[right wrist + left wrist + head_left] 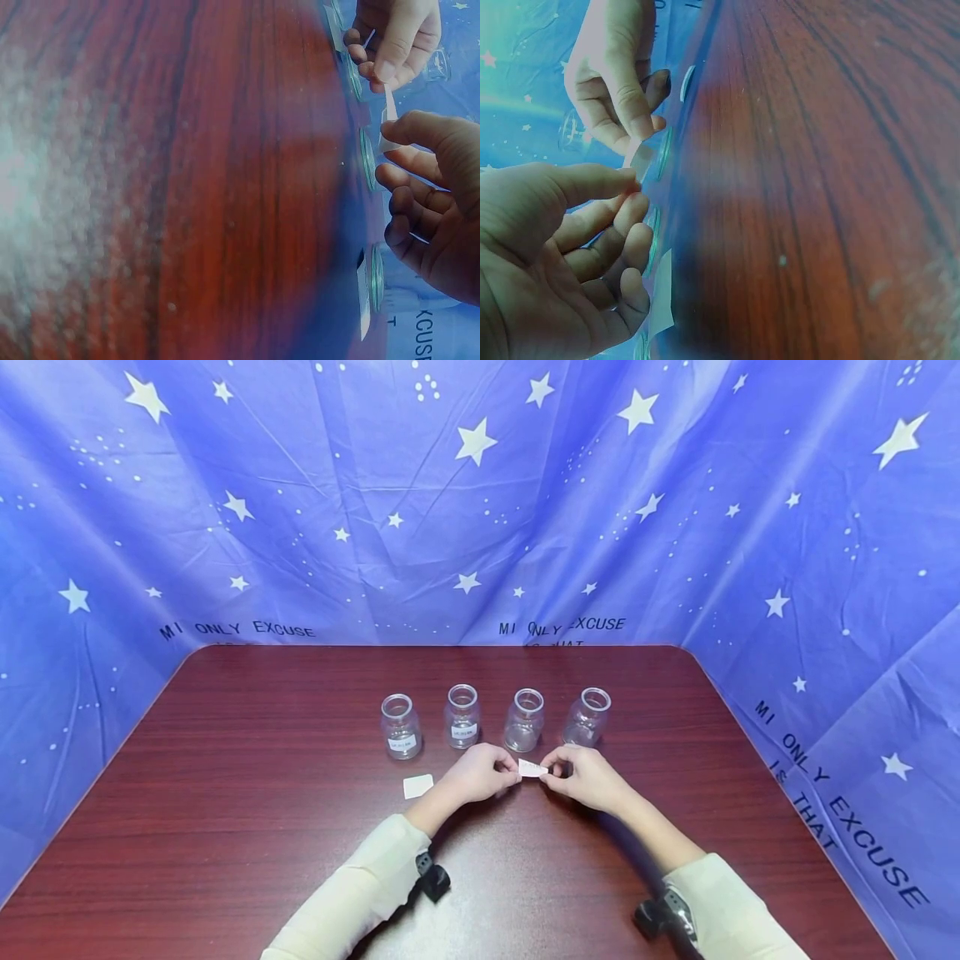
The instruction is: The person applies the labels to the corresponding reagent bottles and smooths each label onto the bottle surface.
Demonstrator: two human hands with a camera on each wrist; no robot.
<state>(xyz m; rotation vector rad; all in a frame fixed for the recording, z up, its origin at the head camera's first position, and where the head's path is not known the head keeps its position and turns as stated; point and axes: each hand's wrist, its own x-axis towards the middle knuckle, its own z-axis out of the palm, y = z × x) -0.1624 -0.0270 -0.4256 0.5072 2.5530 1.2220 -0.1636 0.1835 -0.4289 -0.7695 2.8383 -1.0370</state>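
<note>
Both hands pinch one small white label [532, 768] with faint print, held above the table in front of the jars. My left hand [478, 772] has its left end between thumb and index finger; my right hand [587, 778] has the right end. In the left wrist view the label [639, 156] spans the fingertips of the two hands. Just behind the hands stand two clear glass jars, a middle-right one [523, 722] and a rightmost one [589, 714] whose base the right hand partly hides. No label shows on either.
Further left stand two open glass jars, the leftmost [398, 722] and its neighbour [462, 714], each with a white printed label. Another white label [418, 786] lies by my left forearm. In the right wrist view a further white label [364, 296] lies beside a jar.
</note>
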